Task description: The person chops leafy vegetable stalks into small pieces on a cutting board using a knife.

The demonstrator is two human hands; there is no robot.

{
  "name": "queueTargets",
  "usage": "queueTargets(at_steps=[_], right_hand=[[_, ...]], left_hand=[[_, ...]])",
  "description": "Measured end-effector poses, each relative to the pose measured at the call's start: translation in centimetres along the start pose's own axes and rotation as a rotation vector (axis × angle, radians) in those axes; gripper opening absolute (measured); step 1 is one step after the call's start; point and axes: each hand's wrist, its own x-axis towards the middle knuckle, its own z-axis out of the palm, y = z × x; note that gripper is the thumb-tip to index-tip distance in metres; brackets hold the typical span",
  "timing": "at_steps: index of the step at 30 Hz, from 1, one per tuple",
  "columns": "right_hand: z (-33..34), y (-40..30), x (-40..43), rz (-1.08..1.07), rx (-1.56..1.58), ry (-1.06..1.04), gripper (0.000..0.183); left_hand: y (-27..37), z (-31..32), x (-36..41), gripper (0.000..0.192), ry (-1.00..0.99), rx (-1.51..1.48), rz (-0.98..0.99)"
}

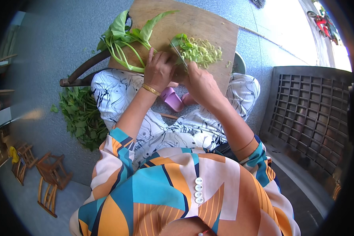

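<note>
My left hand (160,68), with a gold bracelet (151,89) at the wrist, presses a bunch of leafy green stems (126,48) onto a wooden board (191,17). The broad leaves spread to the far left of that hand. In my right hand (203,84) is a knife, its thin blade (178,54) slanting away from me, beside my left fingers. Just right of the blade lies a pile of chopped green stem rings (205,53) with some cut leaf. The knife's handle is hidden inside my fist.
A heap of leafy greens (81,118) lies on the floor by my left knee. A curved wooden chair part (85,67) juts out left of the board. Part of a round container (239,63) shows under its right edge. A dark lattice panel (310,100) stands at right; wooden chairs (51,171) are behind left.
</note>
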Motion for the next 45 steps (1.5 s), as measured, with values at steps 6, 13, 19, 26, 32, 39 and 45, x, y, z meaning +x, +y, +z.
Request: queueTargets(at_steps=[6, 13, 19, 26, 32, 39, 45], right_hand=[[-0.5, 1.6, 1.3, -0.128, 0.036, 0.047, 0.018], [-0.2, 2.8, 2.2, -0.202, 0.006, 0.167, 0.020], [-1.7, 3.1, 1.2, 0.028, 0.263, 0.099, 0.023], [-2.0, 2.8, -0.8, -0.189, 0.111, 0.153, 0.018], [-0.5, 3.6, -0.6, -0.182, -0.025, 0.169, 0.017], [-0.3, 3.3, 0.1, -0.164, -0.066, 0.123, 0.015], [0.1, 2.7, 0.6, -0.115, -0.111, 0.112, 0.018]], left_hand=[[-0.1, -0.1, 0.4, 0.019, -0.015, 0.028, 0.029], [0.8, 0.4, 0.3, 0.018, 0.019, 0.051, 0.036], [1.4, 1.3, 0.3, 0.021, 0.034, 0.051, -0.002], [0.9, 1.5, 0.5, 0.031, 0.046, -0.137, -0.148], [0.6, 1.1, 0.6, 0.034, -0.060, -0.138, -0.123], [-1.1, -2.0, -0.1, 0.042, -0.093, 0.182, 0.120], [-2.4, -1.0, -1.0, 0.037, 0.024, 0.065, 0.173]])
